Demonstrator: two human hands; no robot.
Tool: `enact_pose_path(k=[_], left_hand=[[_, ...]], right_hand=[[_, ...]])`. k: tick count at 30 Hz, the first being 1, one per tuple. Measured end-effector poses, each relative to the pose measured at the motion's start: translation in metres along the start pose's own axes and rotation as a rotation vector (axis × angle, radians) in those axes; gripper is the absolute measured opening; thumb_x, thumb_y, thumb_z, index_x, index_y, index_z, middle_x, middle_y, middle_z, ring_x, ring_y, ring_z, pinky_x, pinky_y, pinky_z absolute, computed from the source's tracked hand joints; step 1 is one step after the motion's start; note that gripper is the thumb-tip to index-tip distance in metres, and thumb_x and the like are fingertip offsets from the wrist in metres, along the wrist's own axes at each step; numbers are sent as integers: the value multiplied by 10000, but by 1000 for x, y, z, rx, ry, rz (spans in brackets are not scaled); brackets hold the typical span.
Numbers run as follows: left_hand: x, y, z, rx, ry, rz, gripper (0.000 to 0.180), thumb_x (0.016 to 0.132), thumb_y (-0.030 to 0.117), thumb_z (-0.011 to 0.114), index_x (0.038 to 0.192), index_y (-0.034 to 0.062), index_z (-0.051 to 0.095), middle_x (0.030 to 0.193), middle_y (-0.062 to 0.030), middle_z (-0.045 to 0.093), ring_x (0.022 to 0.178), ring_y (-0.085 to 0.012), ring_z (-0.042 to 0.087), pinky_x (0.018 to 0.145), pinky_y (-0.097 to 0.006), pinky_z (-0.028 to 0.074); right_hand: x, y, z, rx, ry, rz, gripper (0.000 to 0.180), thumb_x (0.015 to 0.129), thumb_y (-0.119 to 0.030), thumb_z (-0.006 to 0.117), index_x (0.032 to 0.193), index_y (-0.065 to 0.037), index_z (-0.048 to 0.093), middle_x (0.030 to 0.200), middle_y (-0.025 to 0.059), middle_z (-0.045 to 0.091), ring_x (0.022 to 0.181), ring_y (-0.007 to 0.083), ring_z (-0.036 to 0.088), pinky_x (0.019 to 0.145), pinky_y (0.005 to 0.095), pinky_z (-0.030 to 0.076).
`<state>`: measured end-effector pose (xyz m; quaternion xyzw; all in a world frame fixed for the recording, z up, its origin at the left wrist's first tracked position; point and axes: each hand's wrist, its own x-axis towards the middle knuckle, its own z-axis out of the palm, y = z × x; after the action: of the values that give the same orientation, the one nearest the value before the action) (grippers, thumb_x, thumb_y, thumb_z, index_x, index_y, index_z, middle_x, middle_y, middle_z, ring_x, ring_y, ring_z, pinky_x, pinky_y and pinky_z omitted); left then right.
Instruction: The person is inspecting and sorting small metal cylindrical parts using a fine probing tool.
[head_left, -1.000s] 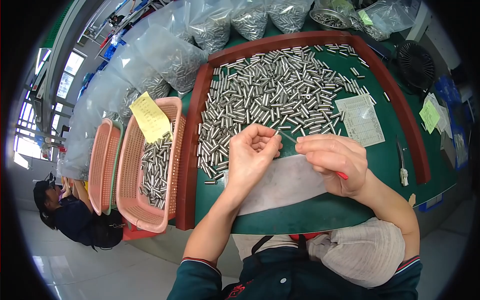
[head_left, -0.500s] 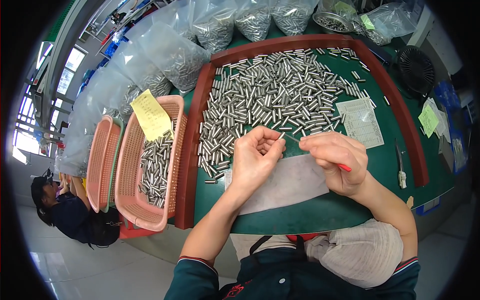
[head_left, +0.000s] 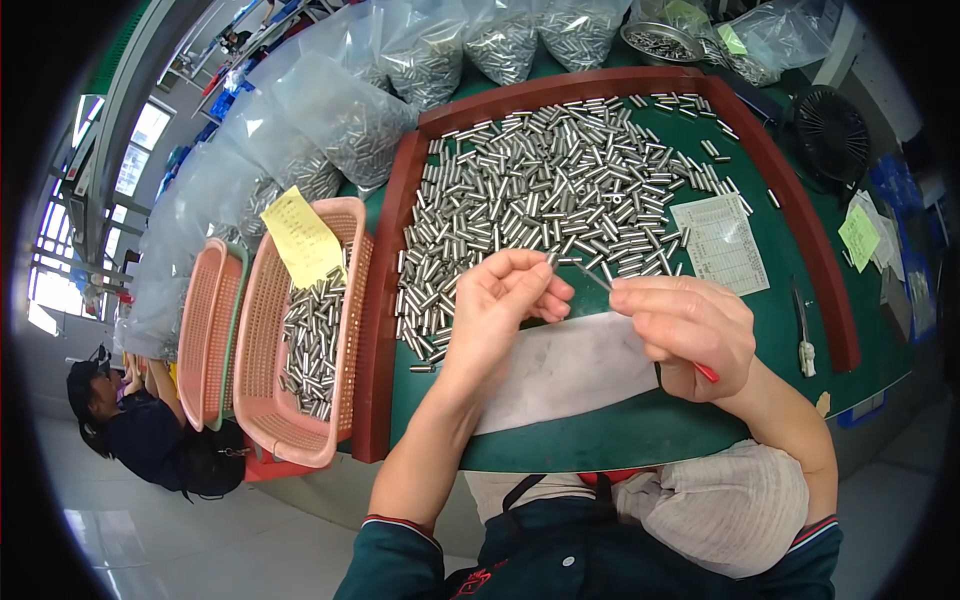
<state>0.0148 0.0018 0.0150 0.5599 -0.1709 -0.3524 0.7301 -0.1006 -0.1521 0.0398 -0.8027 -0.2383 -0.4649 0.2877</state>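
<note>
My left hand (head_left: 505, 300) is raised above the green mat, its fingers curled around a small metal cylinder held at the fingertips. My right hand (head_left: 688, 328) grips a thin red-handled pick tool (head_left: 592, 276) whose metal tip points toward the left fingertips. Beyond both hands, a large heap of short silver metal cylinders (head_left: 560, 190) lies inside a red-brown framed tray (head_left: 388, 260). A pale grey sheet (head_left: 570, 365) lies on the mat under my hands.
A pink plastic basket (head_left: 270, 400) holding cylinders and a yellow note stands left of the tray, a second basket beside it. Clear bags of cylinders line the back. A printed paper (head_left: 722, 243), a black fan (head_left: 832, 130) and a person seated at lower left are nearby.
My left hand has lifted and turned palm-up toward the right hand. The pick's tip now shows between the two hands.
</note>
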Motion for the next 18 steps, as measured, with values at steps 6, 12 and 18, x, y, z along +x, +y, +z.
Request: enact_pose_path(k=[6, 12, 18], left_hand=[[3, -2, -7, -196, -126, -238, 184, 869, 163, 510, 908, -11, 552, 735, -93, 619, 617, -124, 587, 594, -240, 489], [3, -2, -8, -208, -143, -240, 195, 864, 160, 510, 919, -22, 554, 732, -93, 618, 613, -124, 587, 594, -239, 488], [2, -3, -9, -204, -142, -246, 192, 862, 155, 511, 919, -23, 554, 724, -88, 615, 609, -121, 584, 593, -237, 487]], right_hand=[[-2, 2, 3, 33, -19, 17, 107, 823, -46, 537, 915, -12, 495, 808, 165, 628, 725, 290, 644, 569, 312, 531], [-1, 0, 2, 48, -19, 24, 92, 837, -58, 523, 909, -10, 491, 801, 166, 625, 713, 285, 643, 576, 321, 531], [-2, 1, 4, 43, -14, 16, 88, 841, -61, 519, 907, -10, 490, 797, 169, 623, 709, 287, 643, 569, 320, 528]])
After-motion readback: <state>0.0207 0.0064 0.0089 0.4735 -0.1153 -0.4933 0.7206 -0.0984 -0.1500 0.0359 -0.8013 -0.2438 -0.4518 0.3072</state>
